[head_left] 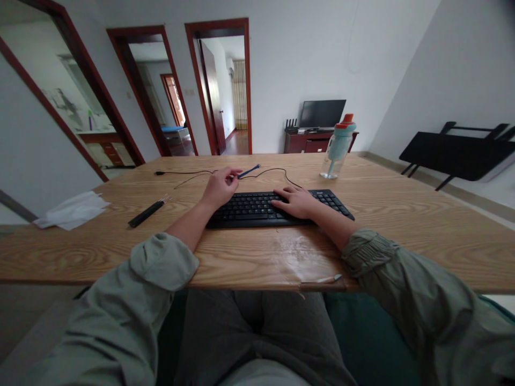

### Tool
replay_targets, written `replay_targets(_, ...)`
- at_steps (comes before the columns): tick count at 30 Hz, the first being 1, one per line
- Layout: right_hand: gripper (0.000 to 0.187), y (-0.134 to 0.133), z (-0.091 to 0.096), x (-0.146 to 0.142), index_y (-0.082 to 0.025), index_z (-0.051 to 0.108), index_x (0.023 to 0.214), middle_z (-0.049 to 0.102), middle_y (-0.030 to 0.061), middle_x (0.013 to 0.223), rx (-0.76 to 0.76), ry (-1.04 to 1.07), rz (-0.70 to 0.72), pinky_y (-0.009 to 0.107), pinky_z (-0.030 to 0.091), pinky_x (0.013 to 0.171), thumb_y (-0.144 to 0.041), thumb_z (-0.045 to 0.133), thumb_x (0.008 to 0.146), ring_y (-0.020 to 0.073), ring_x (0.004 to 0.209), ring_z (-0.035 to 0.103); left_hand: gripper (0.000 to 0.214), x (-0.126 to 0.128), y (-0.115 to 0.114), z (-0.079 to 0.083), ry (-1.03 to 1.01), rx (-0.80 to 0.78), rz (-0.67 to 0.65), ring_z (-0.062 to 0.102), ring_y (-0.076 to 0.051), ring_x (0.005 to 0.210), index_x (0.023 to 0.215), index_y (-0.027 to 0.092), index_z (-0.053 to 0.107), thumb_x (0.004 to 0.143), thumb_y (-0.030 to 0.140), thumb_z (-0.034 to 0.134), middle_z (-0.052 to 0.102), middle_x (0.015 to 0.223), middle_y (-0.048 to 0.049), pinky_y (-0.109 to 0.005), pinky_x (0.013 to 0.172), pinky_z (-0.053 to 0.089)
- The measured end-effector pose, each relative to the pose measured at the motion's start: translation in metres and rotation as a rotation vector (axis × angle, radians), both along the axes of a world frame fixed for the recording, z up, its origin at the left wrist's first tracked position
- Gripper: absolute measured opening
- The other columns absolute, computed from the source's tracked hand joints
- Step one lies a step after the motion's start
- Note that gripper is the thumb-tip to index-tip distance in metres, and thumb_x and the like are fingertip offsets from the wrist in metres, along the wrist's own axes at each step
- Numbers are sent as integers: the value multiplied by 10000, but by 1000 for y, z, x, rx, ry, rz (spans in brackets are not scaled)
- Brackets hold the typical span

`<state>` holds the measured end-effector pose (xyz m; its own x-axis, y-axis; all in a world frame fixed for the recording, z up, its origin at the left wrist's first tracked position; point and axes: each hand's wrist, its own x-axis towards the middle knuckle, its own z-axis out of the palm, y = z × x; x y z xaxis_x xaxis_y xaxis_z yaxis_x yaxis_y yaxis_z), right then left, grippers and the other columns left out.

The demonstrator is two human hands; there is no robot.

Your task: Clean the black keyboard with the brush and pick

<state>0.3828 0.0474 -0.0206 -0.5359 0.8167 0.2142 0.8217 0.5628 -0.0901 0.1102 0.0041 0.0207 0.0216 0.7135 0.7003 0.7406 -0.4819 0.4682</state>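
A black keyboard (251,206) is set on the wooden surface (402,214), close to the front edge and right in front of the person. A thin blue stick (248,171) is pinched between the fingertips of the left hand (220,187), so that grip is closed around it. The stick is held just past the back left part of the keyboard, with its far end pointed up and to the right. The right hand (296,202) is laid on the keys, toward the right side; its grip is loose, with the fingers spread and bent a little. A black cord (277,169) is run behind the keyboard in a bend, and part of it is hidden by the left hand. At the far left, a black plug (160,173) is seen on a cord. A black stick (146,214) with thin tips is placed to the left of the keyboard, and a crumpled white cloth (74,210) is spread farther left. A clear bottle (337,153) with an orange top is stood upright behind the right end of the keyboard. Near the wall, a screen (323,113) is set on a red-brown cabinet (316,143). On the right, a folded black table (458,155) is seen.
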Motion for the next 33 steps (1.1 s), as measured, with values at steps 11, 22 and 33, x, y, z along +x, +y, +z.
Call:
replay_targets(11, 568, -27, 22, -17, -161, 647, 1317, 663, 148, 1271, 2, 523, 250, 405, 467, 986, -571, 442, 981, 274, 1109, 618, 215, 38, -19, 0, 92, -123, -252, 681, -146, 813, 997, 185, 758, 860, 219, 595, 766, 959, -41, -261, 774, 552)
replay_targets(22, 295, -29, 40, -74, -122, 676, 914, 742, 83, 852, -317, 1117, 218, 219, 401, 474, -397, 572, 924, 79, 491, 515, 416, -59, 11, 5, -105, -470, 190, 545, -122, 564, 935, 119, 711, 932, 485, 513, 672, 693, -32, -247, 552, 416)
replay_targets(33, 322, -18, 43, -170, -108, 768, 830, 674, 45, 679, -366, 644, 300, 245, 352, 540, -349, 573, 918, 114, 564, 517, 470, -94, 22, -18, 31, -734, 181, 471, -154, 417, 672, 191, 630, 853, 612, 525, 500, 476, -19, -296, 477, 340)
